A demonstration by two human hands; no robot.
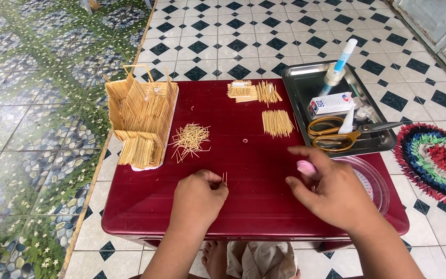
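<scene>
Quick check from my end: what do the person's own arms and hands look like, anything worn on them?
Both forearms are bare, with no sleeves in view. The left hand and the right hand wear no gloves, and no rings, watch or bracelets show on either.

My table is glossy dark red, smooth as plastic. The little house at upper left is pale matt wood, like the sticks I pinch. At upper right the tray is shiny metal; the scissors have glossy yellow plastic handles. The rug is rough cloth.
</scene>
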